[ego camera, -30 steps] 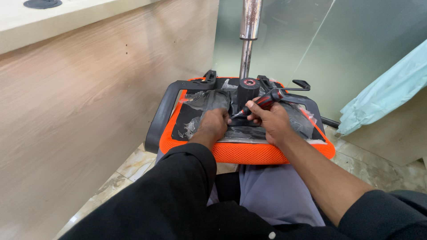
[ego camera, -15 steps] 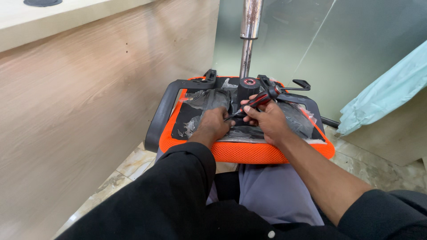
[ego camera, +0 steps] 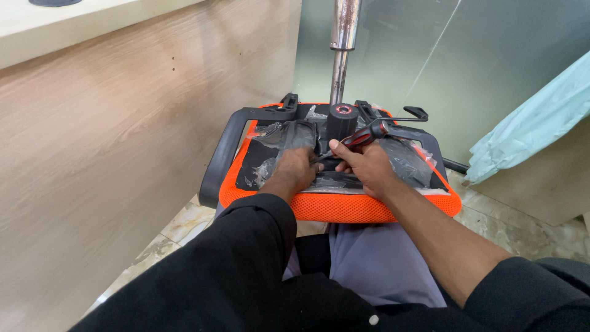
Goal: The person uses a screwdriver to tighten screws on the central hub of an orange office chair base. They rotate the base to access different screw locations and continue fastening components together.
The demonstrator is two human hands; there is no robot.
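An upside-down chair seat (ego camera: pixel 344 206) with an orange mesh edge is seen in the middle of the frame, resting on the person's lap. Its black underside, partly covered with clear plastic wrap (ego camera: pixel 402 163), is turned up. A metal post (ego camera: pixel 340 58) rises from the black hub (ego camera: pixel 342 120) at the far middle of the seat.

A screwdriver (ego camera: pixel 359 138) with a red and black handle is held in the right hand (ego camera: pixel 365 169). The fingers of that hand are closed around the handle. The tool's long axis runs on a slant, with the handle up and to the right and the thin shaft pointing down and to the left, toward the middle of the seat (the tip itself is hidden between the two hands).

The left hand (ego camera: pixel 295 172) is laid flat on the black underside, just to the left of the shaft. Its fingers are bent down onto the plate, and it cannot be told whether anything is gripped under them. The spot where the tip meets the seat lies between the hands, a little nearer the left one.

A black armrest (ego camera: pixel 218 163) is seen on the left of the seat. A wooden counter (ego camera: pixel 123 123) side fills the left of the frame, and a pale green cloth (ego camera: pixel 534 123) hangs at the right.
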